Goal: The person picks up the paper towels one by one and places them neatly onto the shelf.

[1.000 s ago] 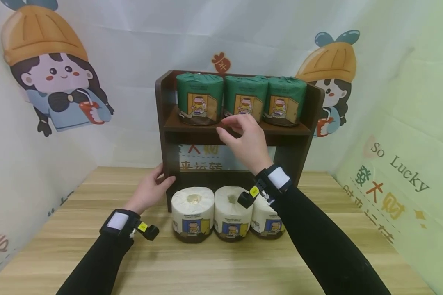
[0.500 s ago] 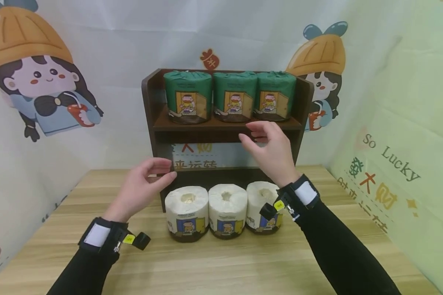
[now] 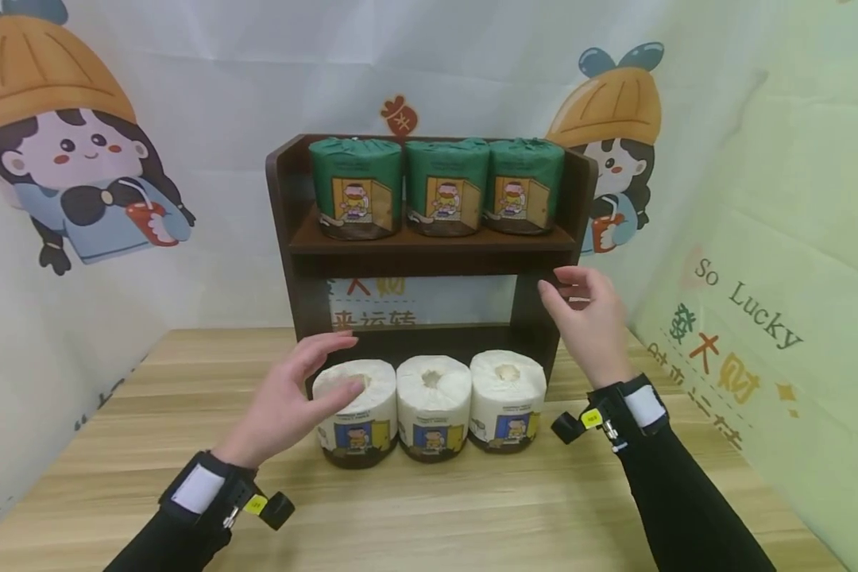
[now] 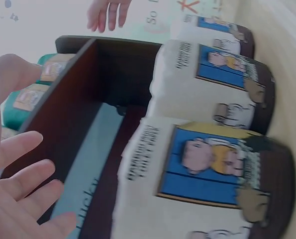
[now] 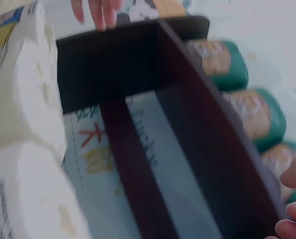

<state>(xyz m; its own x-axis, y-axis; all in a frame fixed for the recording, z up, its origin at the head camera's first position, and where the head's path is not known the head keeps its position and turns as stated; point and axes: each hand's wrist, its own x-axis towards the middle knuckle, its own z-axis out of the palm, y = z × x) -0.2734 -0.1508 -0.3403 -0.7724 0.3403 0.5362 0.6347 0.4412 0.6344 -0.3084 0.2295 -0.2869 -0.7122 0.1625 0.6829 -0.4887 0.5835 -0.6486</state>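
My left hand (image 3: 289,397), fingers parted and bent a little, hovers by the leftmost white toilet roll (image 3: 357,413) and holds nothing. My right hand (image 3: 589,322) is off the right side of the dark wooden shelf (image 3: 429,258), its fingers loosely curved around nothing. A middle white toilet roll (image 3: 433,409) and a right one (image 3: 508,401) complete a row on the table in front of the shelf. On the upper board stand three green-wrapped toilet rolls (image 3: 446,187), side by side. In the left wrist view the white rolls (image 4: 202,184) show their printed sides.
The wooden table (image 3: 429,516) runs out in front of the rolls. A printed cloth (image 3: 457,71) hangs behind the shelf, and more of it (image 3: 815,238) closes off the right side. Through the shelf's lower opening the cloth shows.
My right hand has moved right and down, away from the front of the green rolls. The left hand has let go of the shelf's side and come nearer, over the left white roll.
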